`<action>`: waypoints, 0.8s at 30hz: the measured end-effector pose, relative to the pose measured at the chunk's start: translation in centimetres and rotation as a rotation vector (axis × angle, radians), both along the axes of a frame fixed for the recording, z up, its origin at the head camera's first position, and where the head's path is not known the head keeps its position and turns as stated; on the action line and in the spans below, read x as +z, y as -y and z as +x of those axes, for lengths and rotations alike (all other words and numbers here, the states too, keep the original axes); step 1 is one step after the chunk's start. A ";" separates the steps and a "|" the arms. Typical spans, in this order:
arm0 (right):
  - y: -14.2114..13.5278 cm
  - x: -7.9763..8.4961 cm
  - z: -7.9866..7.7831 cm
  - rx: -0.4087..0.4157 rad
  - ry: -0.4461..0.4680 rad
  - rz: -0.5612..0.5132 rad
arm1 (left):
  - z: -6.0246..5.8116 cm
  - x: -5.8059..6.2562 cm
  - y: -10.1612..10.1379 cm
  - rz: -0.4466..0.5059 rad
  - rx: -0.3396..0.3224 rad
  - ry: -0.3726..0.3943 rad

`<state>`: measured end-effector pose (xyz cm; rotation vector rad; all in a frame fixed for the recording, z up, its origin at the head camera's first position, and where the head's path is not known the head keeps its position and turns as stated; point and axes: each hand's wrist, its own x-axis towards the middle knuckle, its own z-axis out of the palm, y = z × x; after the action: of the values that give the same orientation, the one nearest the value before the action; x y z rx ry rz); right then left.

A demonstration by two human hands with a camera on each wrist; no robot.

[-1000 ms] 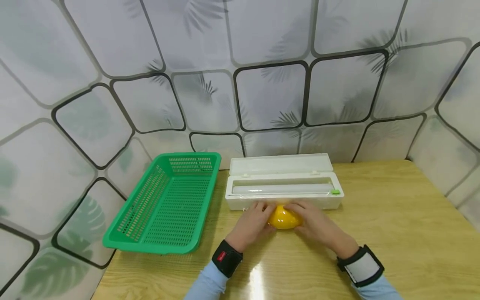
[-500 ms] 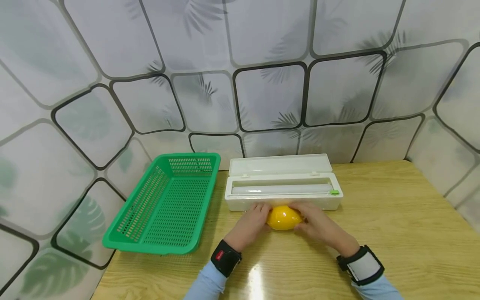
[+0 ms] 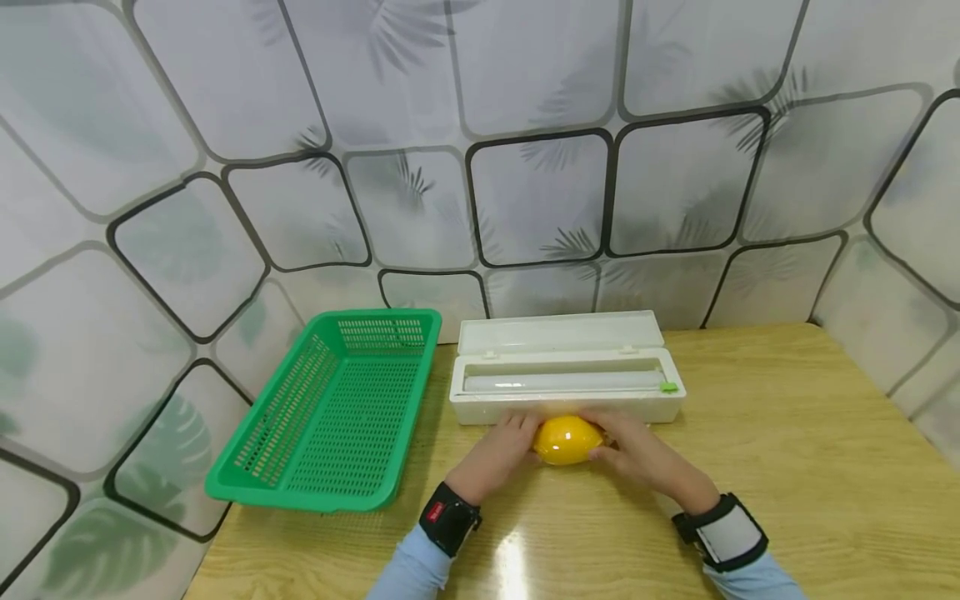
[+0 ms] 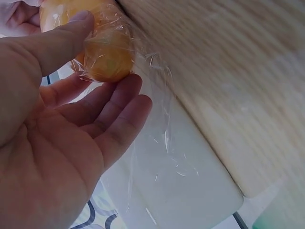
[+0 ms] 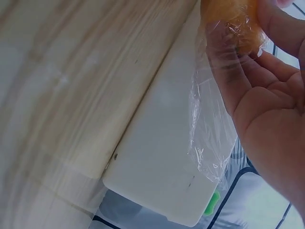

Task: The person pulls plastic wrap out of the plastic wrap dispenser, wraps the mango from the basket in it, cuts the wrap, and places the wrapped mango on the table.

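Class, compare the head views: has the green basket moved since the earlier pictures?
No. The green basket shows no shift in any direction: it keeps its place against the patterned wall and the table.

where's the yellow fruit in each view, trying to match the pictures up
Head: yellow fruit, below and right of centre.
Left wrist: yellow fruit, top left.
Right wrist: yellow fruit, top right.
Shared landmark: the white box, behind it in the head view, lower down in both wrist views.

The hand [image 5: 271, 105] holds a film-wrapped orange object [image 5: 233, 16].
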<state>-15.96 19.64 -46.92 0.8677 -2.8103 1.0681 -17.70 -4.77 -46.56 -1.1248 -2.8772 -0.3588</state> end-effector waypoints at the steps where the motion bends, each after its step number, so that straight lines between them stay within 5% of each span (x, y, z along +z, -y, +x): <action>1: 0.0 0.0 0.0 0.000 0.004 0.000 | 0.0 0.0 0.0 -0.001 -0.001 0.002; 24: 0.0 0.2 0.3 -0.035 0.064 -0.020 | 0.2 -0.3 0.1 0.013 -0.008 0.013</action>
<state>-15.71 19.60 -46.71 0.7940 -2.8500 1.1368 -17.55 -4.87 -46.83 -1.1364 -2.8782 -0.3855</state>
